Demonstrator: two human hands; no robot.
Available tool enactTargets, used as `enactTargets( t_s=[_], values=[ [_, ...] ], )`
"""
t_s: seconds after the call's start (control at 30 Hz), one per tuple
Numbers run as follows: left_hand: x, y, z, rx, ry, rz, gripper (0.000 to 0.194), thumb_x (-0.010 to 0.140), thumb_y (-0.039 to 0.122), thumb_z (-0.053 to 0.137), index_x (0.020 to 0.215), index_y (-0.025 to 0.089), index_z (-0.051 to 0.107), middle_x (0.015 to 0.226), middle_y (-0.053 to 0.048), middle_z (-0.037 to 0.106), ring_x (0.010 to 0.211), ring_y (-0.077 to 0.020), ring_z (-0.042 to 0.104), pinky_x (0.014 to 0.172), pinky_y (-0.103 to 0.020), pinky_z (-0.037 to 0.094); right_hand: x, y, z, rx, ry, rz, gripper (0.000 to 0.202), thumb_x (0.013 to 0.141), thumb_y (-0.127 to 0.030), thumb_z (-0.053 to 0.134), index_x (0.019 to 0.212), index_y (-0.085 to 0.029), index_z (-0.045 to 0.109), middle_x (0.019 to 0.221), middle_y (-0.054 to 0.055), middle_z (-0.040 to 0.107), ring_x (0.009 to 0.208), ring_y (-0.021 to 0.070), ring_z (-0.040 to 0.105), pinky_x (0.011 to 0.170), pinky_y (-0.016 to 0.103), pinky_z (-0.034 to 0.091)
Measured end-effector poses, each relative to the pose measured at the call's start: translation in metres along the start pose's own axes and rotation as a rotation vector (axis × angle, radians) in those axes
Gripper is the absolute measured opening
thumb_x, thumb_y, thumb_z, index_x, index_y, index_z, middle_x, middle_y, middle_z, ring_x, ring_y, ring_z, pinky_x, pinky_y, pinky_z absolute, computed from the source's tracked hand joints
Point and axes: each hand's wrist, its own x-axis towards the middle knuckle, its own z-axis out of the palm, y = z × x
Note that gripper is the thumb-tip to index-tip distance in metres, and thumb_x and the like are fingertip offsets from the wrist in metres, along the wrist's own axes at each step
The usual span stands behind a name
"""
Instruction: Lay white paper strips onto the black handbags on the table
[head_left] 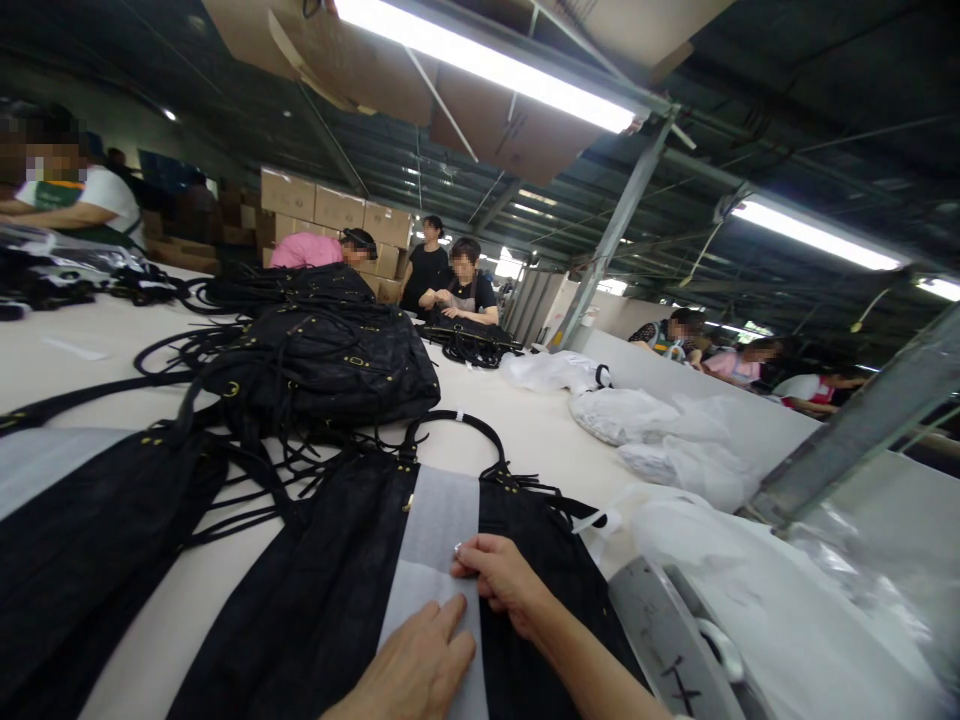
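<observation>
both hands, left hand (411, 665) flat and right hand (501, 580) pinching, press a white paper strip (435, 540) running lengthwise along the black fringed handbag (330, 590), handles pointing away, on a pale factory table (540, 430)

Paper strip (439, 540) on bag (322, 600), piled bags (315, 370) behind, wrapped bundles (645, 415) right

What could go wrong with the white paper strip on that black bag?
The white paper strip lies loose along the black bag, pressed only by the left hand and right hand; it might slide crooked or crease. The bag's thin fringe cords lie tangled beside the pile of bags and could snag. A metal ruler lies close to the right forearm and might get bumped.
</observation>
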Motion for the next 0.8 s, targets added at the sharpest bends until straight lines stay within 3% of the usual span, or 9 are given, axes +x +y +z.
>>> enactTargets(
  t_s=[0.13,0.3,0.4,0.5,0.67,0.8],
  values=[
    [-0.006,0.009,-0.030,-0.060,-0.103,-0.047,0.044,0.078,0.019,0.063,0.120,0.009,0.059,0.158,-0.024,0.024,0.129,-0.0362,0.050,0.105,-0.044,0.046,0.001,0.002,0.000,-0.024,0.009,-0.009,0.016,0.072,-0.031,0.061,0.076,-0.016,0.057,0.075,0.001,0.067,0.038,0.0022,0.029,0.040,0.022,0.007],
    [-0.011,0.008,-0.027,-0.058,-0.049,-0.002,0.066,0.074,0.032,0.074,0.133,0.014,0.051,0.154,-0.024,0.033,0.131,-0.0381,0.047,0.108,-0.046,0.042,0.002,0.005,0.000,-0.074,0.003,-0.037,0.020,0.072,-0.037,0.058,0.078,-0.018,0.058,0.082,0.004,0.071,0.039,0.0033,0.027,0.041,0.023,0.009],
    [-0.012,0.012,-0.028,0.004,-0.048,-0.010,0.049,0.084,0.027,0.066,0.130,0.015,0.053,0.152,-0.021,0.038,0.129,-0.0344,0.050,0.106,-0.043,0.045,0.005,0.007,0.000,-0.147,0.048,-0.153,0.021,0.072,-0.038,0.057,0.074,-0.018,0.060,0.075,0.003,0.069,0.045,0.0072,0.036,0.043,0.024,0.021],
    [-0.009,0.017,-0.034,0.081,-0.111,-0.010,0.040,0.091,0.016,0.051,0.131,0.014,0.052,0.154,-0.022,0.035,0.129,-0.0331,0.051,0.104,-0.042,0.047,0.009,0.009,-0.002,-0.259,0.167,-0.357,0.014,0.070,-0.032,0.060,0.070,-0.018,0.064,0.070,0.001,0.063,0.059,0.0120,0.046,0.058,0.027,0.036],
    [-0.004,0.018,-0.036,0.104,-0.124,0.002,0.037,0.091,0.011,0.046,0.127,0.013,0.055,0.152,-0.023,0.037,0.121,-0.0334,0.057,0.098,-0.043,0.051,0.022,0.015,-0.004,-0.433,0.320,-0.535,0.004,0.069,-0.025,0.059,0.069,-0.021,0.058,0.073,0.000,0.055,0.065,0.0164,0.048,0.068,0.032,0.037],
    [-0.001,0.015,-0.034,0.069,-0.113,0.008,0.036,0.090,0.012,0.047,0.124,0.013,0.057,0.152,-0.023,0.037,0.118,-0.0342,0.058,0.097,-0.045,0.052,0.038,0.016,-0.007,-0.503,0.397,-0.546,0.017,0.072,-0.023,0.061,0.080,-0.023,0.046,0.068,-0.003,0.050,0.069,0.0191,0.051,0.071,0.033,0.037]
  ],
)
